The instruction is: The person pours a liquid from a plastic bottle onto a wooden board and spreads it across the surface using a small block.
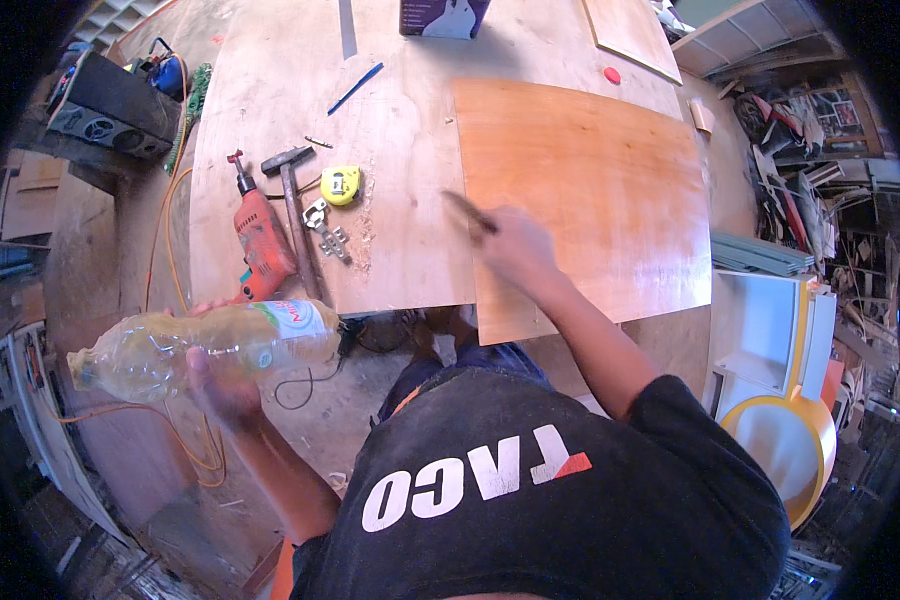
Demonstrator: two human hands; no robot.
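In the left of the frame we see our left hand (228,392) wrapped around a large, clear plastic bottle (170,350) with a yellowish tint and a pale label, its fingers and thumb on opposite sides. The bottle is held lengthwise, its narrow end toward the frame's left edge. At the centre, our right hand (518,255) is closed around a slim, dark, blade-like tool (467,210), too blurred for us to tell its kind; the tool points to the upper left. This hand is over the left part of a glossy orange-brown wooden panel (600,200), which covers the right of a pale plywood tabletop (410,265). Left of centre, above the bottle, we find a red-and-black power drill (262,245), a dark hammer (292,205), a yellow tape measure (340,186) and silvery metal hinges (326,232). A blue pen (355,89) lies at the upper centre-left.
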